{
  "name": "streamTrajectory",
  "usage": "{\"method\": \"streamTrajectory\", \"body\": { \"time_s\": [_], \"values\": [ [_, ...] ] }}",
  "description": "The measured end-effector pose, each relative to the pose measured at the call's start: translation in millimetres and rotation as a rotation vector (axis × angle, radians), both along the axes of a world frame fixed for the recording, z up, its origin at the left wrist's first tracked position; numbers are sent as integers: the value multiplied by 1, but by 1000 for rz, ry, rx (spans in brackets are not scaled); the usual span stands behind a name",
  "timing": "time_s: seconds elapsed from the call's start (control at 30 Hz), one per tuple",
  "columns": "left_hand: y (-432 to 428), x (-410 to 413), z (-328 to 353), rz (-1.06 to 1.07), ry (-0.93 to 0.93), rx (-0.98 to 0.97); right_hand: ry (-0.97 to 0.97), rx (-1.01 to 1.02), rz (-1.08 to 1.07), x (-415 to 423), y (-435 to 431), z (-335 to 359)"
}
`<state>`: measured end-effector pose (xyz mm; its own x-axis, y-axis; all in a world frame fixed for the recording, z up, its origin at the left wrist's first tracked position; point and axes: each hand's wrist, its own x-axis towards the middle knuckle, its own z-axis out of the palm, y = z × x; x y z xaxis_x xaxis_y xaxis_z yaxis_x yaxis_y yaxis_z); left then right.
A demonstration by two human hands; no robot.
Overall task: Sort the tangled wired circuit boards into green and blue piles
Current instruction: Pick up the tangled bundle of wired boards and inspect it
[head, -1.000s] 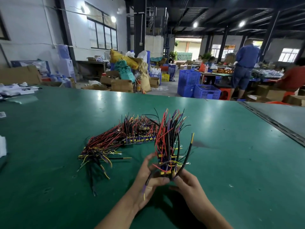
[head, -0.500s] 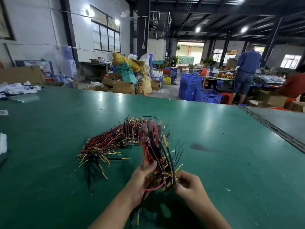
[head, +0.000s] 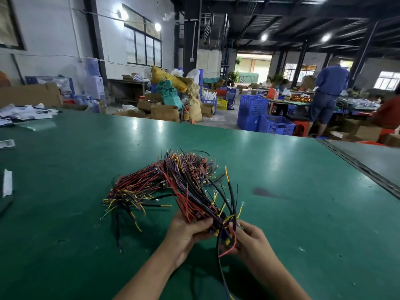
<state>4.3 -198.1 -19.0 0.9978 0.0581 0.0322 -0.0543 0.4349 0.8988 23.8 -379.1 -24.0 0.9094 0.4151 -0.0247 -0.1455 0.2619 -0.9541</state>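
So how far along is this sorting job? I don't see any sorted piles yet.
Hardly begun, it seems. Done: nothing visible; no separate green or blue pile lies on the table. In hand: the left hand and right hand grip one bundle of wired boards. Left: that bundle and the tangled heap beyond it.

Surface: green matte work table [head: 281,191]
Centre: tangled heap of red, black and yellow wires [head: 138,191]
Left edge: white paper strip [head: 7,182]

Blue crates [head: 265,118] — cardboard boxes [head: 164,112] beyond green table [head: 86,161].
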Motion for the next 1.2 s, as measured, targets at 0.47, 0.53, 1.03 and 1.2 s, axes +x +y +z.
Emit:
{"method": "streamTrajectory", "body": {
  "time_s": [0.47,0.53,1.03,1.2],
  "values": [
    [-13,3,-5,139,-21,-72,99,-117,-109,2,3,4],
    [-12,4,-6,144,-16,-77,95,-90,-135,1,3,5],
    [-5,7,-6,21,114,-159,89,58,-79,1,7,4],
    [-3,9,-7,18,148,-156,118,85,-65,2,8,3]
  ]
}}
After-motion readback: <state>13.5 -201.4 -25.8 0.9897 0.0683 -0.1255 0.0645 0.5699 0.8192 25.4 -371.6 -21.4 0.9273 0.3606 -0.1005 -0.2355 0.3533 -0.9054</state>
